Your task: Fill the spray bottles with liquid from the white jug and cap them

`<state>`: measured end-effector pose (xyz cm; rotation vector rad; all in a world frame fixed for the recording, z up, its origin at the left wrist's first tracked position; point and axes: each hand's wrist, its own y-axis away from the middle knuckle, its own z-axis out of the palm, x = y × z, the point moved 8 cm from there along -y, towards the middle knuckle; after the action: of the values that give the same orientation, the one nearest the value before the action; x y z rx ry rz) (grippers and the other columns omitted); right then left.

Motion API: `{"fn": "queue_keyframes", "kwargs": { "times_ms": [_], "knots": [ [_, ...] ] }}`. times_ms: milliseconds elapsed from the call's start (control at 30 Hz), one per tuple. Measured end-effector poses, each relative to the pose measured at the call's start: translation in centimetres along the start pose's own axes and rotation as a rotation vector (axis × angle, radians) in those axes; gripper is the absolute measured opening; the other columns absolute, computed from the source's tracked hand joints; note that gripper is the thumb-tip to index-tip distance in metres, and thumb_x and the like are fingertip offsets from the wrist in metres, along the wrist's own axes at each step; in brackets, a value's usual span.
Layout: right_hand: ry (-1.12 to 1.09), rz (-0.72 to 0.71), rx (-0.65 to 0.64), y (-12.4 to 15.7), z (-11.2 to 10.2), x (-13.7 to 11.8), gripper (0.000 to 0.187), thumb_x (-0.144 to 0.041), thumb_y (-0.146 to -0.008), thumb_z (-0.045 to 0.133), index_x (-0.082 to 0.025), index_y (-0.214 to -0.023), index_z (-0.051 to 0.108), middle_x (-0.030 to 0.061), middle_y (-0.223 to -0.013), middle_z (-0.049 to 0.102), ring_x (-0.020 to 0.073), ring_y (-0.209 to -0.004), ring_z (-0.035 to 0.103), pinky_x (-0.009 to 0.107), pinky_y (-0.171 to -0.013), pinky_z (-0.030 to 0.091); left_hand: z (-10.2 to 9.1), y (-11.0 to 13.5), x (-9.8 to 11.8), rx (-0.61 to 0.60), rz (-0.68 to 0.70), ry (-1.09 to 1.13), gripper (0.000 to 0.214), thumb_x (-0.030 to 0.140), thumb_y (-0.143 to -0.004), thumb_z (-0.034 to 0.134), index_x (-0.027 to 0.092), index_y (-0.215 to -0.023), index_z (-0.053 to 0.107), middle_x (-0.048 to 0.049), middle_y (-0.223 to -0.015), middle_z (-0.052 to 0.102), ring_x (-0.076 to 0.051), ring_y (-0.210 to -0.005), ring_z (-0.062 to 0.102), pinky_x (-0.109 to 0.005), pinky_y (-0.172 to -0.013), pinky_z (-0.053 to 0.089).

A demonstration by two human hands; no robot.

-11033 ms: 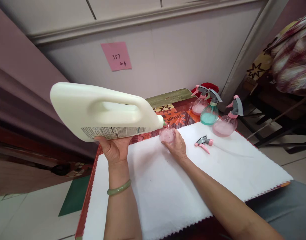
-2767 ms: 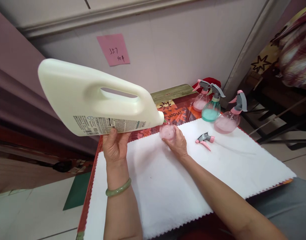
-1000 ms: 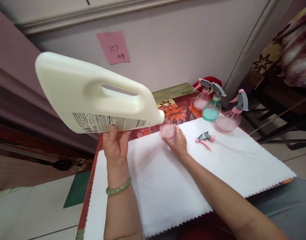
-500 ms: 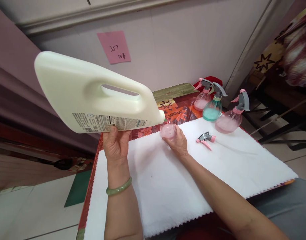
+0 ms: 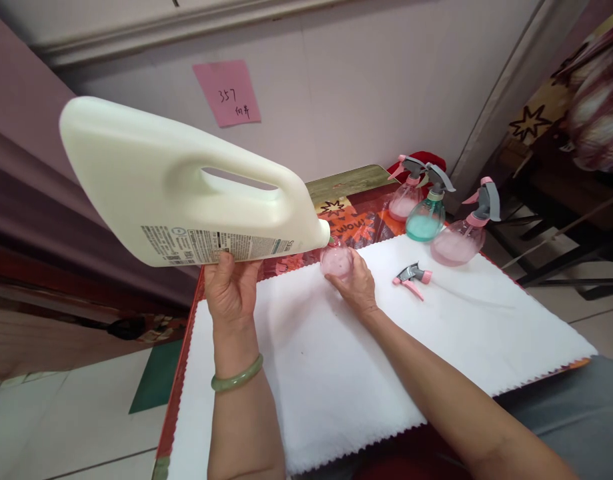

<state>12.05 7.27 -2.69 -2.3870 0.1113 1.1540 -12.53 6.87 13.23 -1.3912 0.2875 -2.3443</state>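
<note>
My left hand [image 5: 231, 287] grips a large cream-coloured jug [image 5: 151, 173] from below, its thumb on the printed label. The jug is tilted, its neck low on the right, with the mouth at the opening of a small pink clear bottle [image 5: 337, 261]. Around that bottle's right side my right hand [image 5: 357, 287] is closed, keeping it on the white cloth. Whether liquid flows between the two cannot be made out. A grey and pink spray head [image 5: 412, 277] with a thin tube lies on the cloth to the right.
Two pink spray bottles [image 5: 459, 241] and a green one [image 5: 426, 219] stand at the far right. A white cloth [image 5: 336, 387] covers much of the red-patterned table [image 5: 356, 223]. On the wall behind hangs a pink note [image 5: 227, 93]. A dark chair [image 5: 541, 200] stands on the right.
The jug's raised rear end has shifted slightly left and up, while its mouth stays at the small bottle. My right hand and the bottle are nearly unmoved.
</note>
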Motion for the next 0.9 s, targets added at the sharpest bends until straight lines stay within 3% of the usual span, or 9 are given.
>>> {"fn": "queue_keyframes", "kwargs": {
  "times_ms": [367,533,900],
  "knots": [
    [0.002,-0.002,0.0,-0.04,-0.02,0.04,0.084,-0.053,-0.076,0.074,-0.018,-0.145,0.041,0.0165,-0.142,0.058,0.0336,-0.127,0.057,0.049,-0.104,0.047,0.74,0.03,0.53,-0.054,0.033,0.003,0.042,0.039,-0.079,0.079,0.035,-0.12,0.069,-0.0003,-0.144,0.06,-0.032,-0.145,0.039,-0.051,-0.11,0.046],
    [-0.001,-0.002,0.001,-0.06,-0.07,0.07,0.084,-0.052,-0.076,0.074,-0.017,-0.144,0.042,0.0164,-0.142,0.058,0.034,-0.128,0.057,0.05,-0.105,0.047,0.72,0.04,0.54,-0.059,0.035,0.043,0.039,0.035,-0.079,0.08,0.032,-0.117,0.07,-0.0042,-0.146,0.057,-0.032,-0.145,0.04,-0.055,-0.11,0.044],
    [-0.007,-0.011,0.002,-0.06,-0.05,0.02,0.083,-0.053,-0.077,0.073,-0.018,-0.145,0.041,0.0171,-0.142,0.058,0.034,-0.127,0.058,0.05,-0.104,0.047,0.43,0.08,0.32,-0.013,0.005,0.034,0.049,0.038,-0.074,0.084,0.034,-0.12,0.068,-0.0047,-0.144,0.059,-0.033,-0.144,0.041,-0.056,-0.113,0.041]
  ]
}}
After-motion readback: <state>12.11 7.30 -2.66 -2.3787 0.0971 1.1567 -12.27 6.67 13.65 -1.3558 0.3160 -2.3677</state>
